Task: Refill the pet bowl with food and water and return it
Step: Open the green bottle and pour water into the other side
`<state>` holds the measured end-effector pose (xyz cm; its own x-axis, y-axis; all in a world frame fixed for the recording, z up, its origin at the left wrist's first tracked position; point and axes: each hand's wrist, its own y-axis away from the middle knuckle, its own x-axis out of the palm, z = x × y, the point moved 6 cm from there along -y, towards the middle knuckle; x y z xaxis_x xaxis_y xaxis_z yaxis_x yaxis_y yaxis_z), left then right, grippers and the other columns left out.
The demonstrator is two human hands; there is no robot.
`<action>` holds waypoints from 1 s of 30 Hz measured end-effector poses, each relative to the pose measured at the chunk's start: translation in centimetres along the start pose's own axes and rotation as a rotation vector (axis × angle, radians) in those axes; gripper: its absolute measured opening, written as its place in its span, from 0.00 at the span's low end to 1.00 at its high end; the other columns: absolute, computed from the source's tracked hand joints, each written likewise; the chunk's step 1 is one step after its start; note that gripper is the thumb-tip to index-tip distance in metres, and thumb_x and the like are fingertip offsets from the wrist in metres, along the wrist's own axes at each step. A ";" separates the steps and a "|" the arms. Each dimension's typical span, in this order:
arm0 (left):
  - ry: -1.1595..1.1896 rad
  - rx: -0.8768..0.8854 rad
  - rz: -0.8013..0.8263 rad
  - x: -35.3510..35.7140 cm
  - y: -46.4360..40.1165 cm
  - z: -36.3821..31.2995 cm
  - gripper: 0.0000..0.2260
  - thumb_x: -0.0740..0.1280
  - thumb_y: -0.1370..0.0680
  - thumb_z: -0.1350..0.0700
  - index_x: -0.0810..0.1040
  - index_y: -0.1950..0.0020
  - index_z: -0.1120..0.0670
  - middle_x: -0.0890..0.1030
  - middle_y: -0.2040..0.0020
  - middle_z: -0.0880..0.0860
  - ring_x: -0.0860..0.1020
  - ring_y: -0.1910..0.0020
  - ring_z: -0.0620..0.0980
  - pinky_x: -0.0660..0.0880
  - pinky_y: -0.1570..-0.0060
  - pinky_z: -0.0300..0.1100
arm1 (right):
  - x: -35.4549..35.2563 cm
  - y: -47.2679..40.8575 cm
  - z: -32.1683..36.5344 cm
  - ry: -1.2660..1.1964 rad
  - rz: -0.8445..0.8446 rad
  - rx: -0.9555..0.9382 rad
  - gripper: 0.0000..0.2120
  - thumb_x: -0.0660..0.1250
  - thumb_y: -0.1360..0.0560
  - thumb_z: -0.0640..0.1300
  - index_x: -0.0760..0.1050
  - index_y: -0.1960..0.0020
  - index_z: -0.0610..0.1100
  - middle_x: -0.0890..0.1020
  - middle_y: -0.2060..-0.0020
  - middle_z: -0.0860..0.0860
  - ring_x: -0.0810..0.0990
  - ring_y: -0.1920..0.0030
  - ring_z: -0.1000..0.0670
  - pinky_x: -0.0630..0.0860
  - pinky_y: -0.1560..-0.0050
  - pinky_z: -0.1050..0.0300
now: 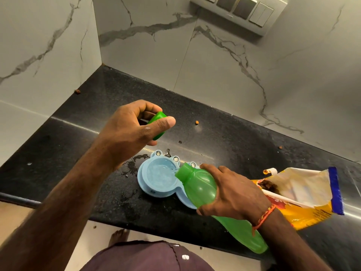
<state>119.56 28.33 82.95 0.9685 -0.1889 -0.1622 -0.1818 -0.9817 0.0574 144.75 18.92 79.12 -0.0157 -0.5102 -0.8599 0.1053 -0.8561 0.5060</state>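
A light blue double pet bowl sits on the black counter near its front edge. My right hand grips a green water bottle, tipped with its mouth over the bowl's left compartment, and water runs into it. The bowl's right compartment is hidden behind the bottle and hand. My left hand is raised above the counter, behind the bowl, and holds the green bottle cap between thumb and fingers.
An open yellow pet food bag lies on the black counter to the right. Water is splashed around the bowl. A few kibble pieces lie scattered. Marble walls close the left and back; a switch panel is above.
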 end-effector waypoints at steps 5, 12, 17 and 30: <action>-0.005 0.007 0.022 0.2 0.2 -0.8 0.25 0.74 0.31 0.42 0.79 0.38 0.52 0.82 0.47 0.52 0.84 0.50 0.51 0.86 0.58 0.45 | -0.6 0.5 0.3 -0.086 -0.049 -0.022 0.55 0.71 0.40 0.77 0.49 0.22 0.64 0.73 0.38 0.55 0.76 0.41 0.50 0.77 0.41 0.53; -0.074 0.071 0.041 0.5 0.5 -3.4 0.29 0.75 0.34 0.36 0.79 0.39 0.49 0.83 0.48 0.51 0.84 0.50 0.49 0.86 0.57 0.47 | -3.1 1.7 1.2 -0.257 -0.224 -0.109 0.52 0.75 0.39 0.73 0.53 0.24 0.64 0.69 0.34 0.63 0.72 0.39 0.59 0.68 0.41 0.69; -0.167 0.169 0.042 0.5 0.4 -5.8 0.29 0.77 0.36 0.31 0.80 0.42 0.44 0.85 0.52 0.48 0.84 0.53 0.46 0.84 0.55 0.43 | -5.2 2.4 2.5 -0.371 -0.375 -0.202 0.49 0.77 0.39 0.72 0.54 0.27 0.68 0.68 0.37 0.67 0.70 0.40 0.63 0.68 0.39 0.67; -0.753 0.539 -0.040 0.4 1.3 -13.7 0.32 0.59 0.35 0.19 0.82 0.47 0.41 0.81 0.62 0.39 0.79 0.64 0.34 0.77 0.63 0.34 | -9.9 2.0 5.5 -0.451 -0.599 -0.298 0.51 0.78 0.40 0.71 0.52 0.26 0.70 0.69 0.36 0.66 0.73 0.39 0.61 0.74 0.38 0.61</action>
<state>122.01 27.33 96.44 0.6445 0.0638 -0.7620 -0.3877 -0.8317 -0.3975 139.68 21.81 89.02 -0.5464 -0.0106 -0.8375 0.2120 -0.9691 -0.1260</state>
